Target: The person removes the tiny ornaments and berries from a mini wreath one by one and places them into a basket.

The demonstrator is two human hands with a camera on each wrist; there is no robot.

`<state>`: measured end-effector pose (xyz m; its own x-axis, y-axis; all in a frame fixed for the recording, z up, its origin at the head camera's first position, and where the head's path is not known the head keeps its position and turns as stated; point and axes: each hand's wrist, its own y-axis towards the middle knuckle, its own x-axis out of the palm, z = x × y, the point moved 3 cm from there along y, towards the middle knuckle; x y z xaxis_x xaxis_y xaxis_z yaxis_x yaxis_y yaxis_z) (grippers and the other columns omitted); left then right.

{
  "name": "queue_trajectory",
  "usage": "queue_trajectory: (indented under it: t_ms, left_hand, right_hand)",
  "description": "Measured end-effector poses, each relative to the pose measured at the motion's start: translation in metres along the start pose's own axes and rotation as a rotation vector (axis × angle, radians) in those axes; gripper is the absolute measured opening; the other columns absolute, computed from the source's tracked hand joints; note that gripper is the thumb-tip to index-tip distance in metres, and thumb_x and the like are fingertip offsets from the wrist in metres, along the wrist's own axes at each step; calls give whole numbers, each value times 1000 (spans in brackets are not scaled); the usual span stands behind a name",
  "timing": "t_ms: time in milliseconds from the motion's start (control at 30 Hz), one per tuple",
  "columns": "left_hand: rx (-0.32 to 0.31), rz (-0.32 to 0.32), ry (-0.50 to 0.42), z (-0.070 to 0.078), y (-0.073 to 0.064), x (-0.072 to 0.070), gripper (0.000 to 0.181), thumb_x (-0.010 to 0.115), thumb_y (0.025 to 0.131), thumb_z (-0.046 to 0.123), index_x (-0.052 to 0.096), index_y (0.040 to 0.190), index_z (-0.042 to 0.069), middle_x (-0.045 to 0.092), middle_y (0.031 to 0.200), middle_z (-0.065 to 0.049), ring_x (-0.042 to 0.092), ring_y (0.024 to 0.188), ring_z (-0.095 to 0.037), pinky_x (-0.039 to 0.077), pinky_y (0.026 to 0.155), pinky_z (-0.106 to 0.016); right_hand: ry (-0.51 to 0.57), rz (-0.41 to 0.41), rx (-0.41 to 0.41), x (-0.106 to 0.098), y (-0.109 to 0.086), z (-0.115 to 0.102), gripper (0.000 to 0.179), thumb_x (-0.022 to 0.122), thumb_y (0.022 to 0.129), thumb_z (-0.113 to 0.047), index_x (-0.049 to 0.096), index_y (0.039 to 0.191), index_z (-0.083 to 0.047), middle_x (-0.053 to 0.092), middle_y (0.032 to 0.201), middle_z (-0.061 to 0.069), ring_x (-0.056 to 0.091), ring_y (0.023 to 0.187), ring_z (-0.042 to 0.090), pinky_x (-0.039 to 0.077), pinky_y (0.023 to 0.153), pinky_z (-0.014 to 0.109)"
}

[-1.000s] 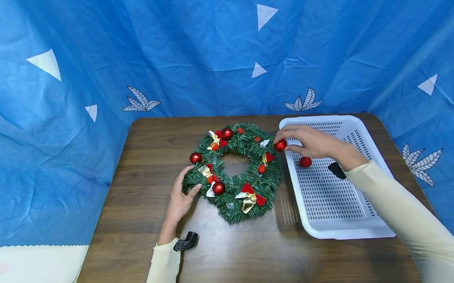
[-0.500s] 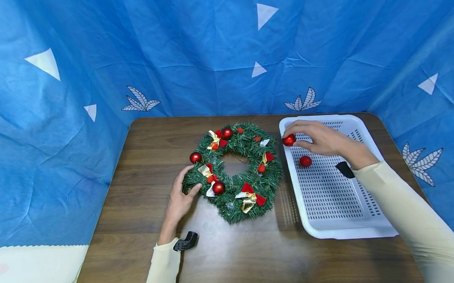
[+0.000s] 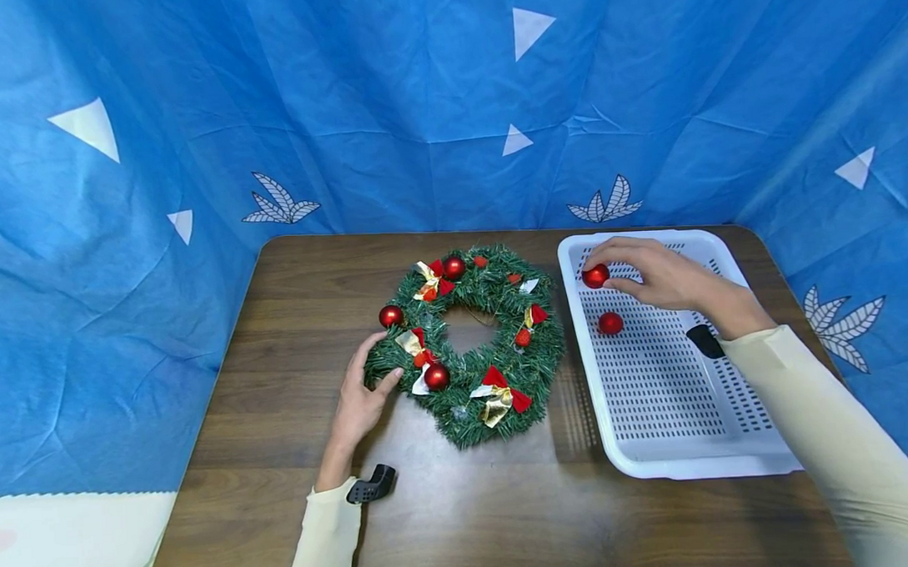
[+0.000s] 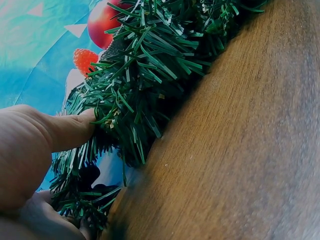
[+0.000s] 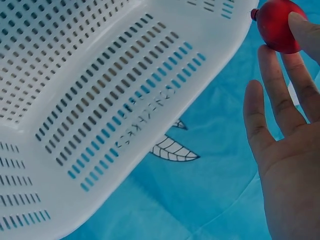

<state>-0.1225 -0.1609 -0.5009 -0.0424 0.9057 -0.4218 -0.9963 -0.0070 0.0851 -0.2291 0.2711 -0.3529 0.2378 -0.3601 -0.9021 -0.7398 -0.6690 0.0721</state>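
Observation:
A green Christmas wreath [image 3: 475,370] lies on the table, dressed with red baubles, berries and red, gold and white bows. My left hand [image 3: 359,408] grips its left edge; in the left wrist view the thumb [image 4: 72,131] presses into the tinsel, with other fingers partly hidden below. Between thumb and fingers, my right hand [image 3: 667,280] pinches a shiny red bauble [image 3: 596,276] over the far left part of a white basket [image 3: 605,428]. The right wrist view shows the cap of this bauble [image 5: 279,25]. A second red bauble [image 3: 610,323] sits inside the basket.
The perforated basket stands at the right of the brown wooden table [image 3: 290,306], close beside the wreath. A blue curtain [image 3: 418,109] with white shapes hangs behind and around the table. Each wrist wears a black device, such as the left wrist device [image 3: 372,484].
My right hand has moved to the right with the bauble, from the wreath's right edge to over the basket. The left hand and the wreath have stayed in place.

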Motion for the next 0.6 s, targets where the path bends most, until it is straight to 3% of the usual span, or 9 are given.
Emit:
queue_trajectory:
  t_ms: [600]
  left_hand:
    - [-2, 0, 2, 0, 0, 0, 61, 72, 93, 17, 46, 148, 25, 44, 154, -8, 36, 145, -30, 26, 118, -57]
  right_hand:
    - [-16, -14, 142, 1, -19, 30, 39, 77, 84, 1, 69, 121, -8, 67, 124, 12, 60, 118, 34, 47, 101, 58]
